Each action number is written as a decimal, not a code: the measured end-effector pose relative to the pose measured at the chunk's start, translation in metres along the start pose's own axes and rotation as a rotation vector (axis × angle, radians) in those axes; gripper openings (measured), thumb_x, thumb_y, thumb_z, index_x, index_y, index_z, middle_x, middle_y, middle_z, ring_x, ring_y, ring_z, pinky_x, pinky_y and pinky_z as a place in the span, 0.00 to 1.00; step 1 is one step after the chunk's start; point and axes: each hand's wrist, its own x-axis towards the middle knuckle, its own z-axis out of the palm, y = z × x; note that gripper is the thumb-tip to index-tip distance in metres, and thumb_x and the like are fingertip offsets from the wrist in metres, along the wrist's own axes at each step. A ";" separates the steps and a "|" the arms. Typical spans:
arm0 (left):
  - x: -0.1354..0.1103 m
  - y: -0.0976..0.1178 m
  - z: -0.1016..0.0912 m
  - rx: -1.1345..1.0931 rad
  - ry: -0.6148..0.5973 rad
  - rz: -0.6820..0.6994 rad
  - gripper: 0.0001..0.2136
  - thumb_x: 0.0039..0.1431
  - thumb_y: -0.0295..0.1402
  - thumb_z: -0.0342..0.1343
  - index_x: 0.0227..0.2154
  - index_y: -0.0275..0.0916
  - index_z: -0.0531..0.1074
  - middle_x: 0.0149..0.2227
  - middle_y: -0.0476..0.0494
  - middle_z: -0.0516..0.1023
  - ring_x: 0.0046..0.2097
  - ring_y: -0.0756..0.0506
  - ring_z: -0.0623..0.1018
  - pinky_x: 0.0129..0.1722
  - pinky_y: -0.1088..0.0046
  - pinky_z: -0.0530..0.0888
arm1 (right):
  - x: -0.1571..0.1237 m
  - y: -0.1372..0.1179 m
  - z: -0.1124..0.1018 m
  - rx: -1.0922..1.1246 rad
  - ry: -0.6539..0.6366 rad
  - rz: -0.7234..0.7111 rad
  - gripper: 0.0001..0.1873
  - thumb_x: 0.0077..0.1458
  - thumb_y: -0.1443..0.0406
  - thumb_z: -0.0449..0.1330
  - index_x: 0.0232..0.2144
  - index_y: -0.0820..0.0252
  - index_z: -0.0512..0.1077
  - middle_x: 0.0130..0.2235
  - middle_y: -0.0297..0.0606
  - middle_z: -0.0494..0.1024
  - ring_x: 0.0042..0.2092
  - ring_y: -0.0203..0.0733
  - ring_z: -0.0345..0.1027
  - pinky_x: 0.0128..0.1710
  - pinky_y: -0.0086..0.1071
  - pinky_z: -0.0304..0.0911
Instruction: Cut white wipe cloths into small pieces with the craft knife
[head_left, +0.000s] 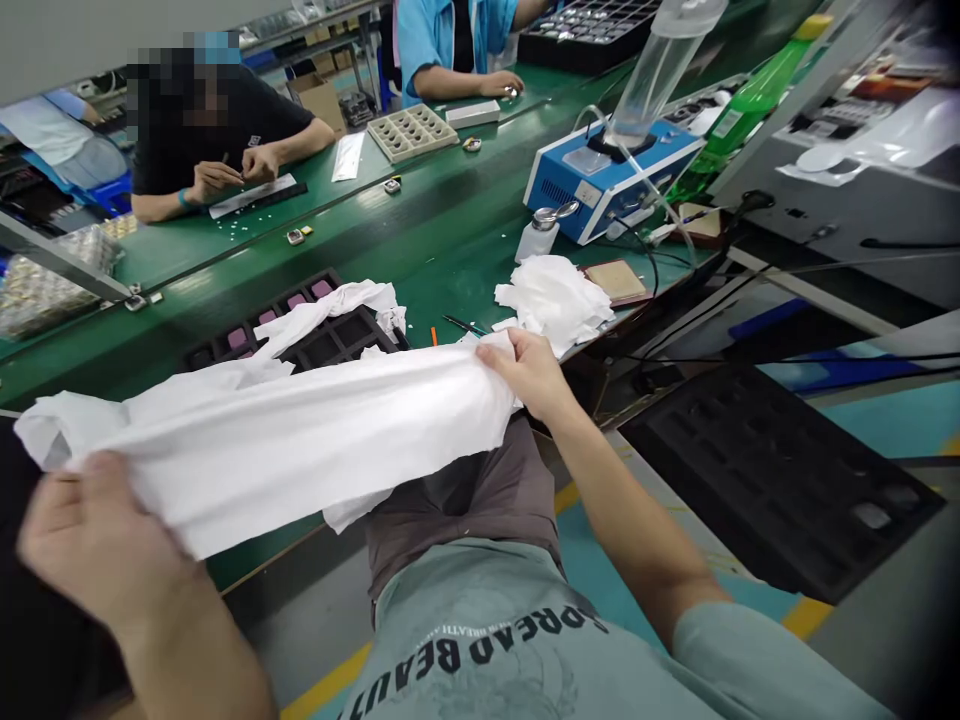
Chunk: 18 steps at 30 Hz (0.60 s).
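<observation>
A large white cloth point(300, 430) is stretched between my two hands above my lap, in front of the green bench. My left hand point(97, 540) is closed on its left end, near the lower left corner of the view. My right hand point(529, 372) pinches the cloth's right edge, close to the bench's front edge. Behind the cloth a black compartment tray point(330, 335) with pink pieces sits on the bench, partly draped by another white cloth point(337, 305).
A crumpled pile of white cloths point(555, 300) lies right of my right hand. A blue box device point(607, 175) with a clear cylinder, a small dispenser bottle point(538, 235) and a green bottle point(750, 100) stand beyond. Two people work across the green bench point(420, 240). A black tray point(772, 480) rests low right.
</observation>
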 end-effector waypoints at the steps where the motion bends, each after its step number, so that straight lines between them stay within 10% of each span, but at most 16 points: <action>1: -0.007 -0.014 0.003 0.011 0.022 -0.031 0.15 0.49 0.41 0.62 0.23 0.38 0.62 0.21 0.56 0.55 0.25 0.54 0.55 0.23 0.76 0.53 | 0.012 0.000 -0.005 -0.171 0.023 -0.060 0.16 0.51 0.53 0.66 0.27 0.58 0.70 0.27 0.32 0.72 0.29 0.38 0.63 0.27 0.31 0.56; 5: -0.040 -0.073 0.019 0.021 -0.061 -0.261 0.15 0.49 0.44 0.60 0.24 0.38 0.64 0.22 0.56 0.62 0.25 0.52 0.60 0.26 0.74 0.61 | 0.048 0.007 -0.012 -0.690 -0.018 -0.124 0.12 0.54 0.58 0.64 0.26 0.58 0.70 0.26 0.32 0.70 0.30 0.39 0.62 0.29 0.32 0.51; 9: -0.064 -0.108 0.023 0.177 -0.231 -0.212 0.13 0.57 0.43 0.56 0.28 0.38 0.68 0.24 0.53 0.67 0.28 0.50 0.65 0.30 0.72 0.63 | 0.059 0.017 -0.005 -0.935 -0.029 -0.069 0.10 0.55 0.60 0.65 0.38 0.58 0.75 0.33 0.38 0.77 0.36 0.45 0.68 0.34 0.34 0.57; 18: -0.067 -0.112 0.009 0.383 -0.377 -0.080 0.14 0.60 0.44 0.57 0.39 0.38 0.72 0.32 0.46 0.76 0.30 0.46 0.74 0.34 0.68 0.71 | 0.056 0.026 -0.021 -0.681 0.099 -0.361 0.23 0.57 0.65 0.59 0.55 0.60 0.70 0.51 0.47 0.77 0.43 0.47 0.73 0.42 0.41 0.70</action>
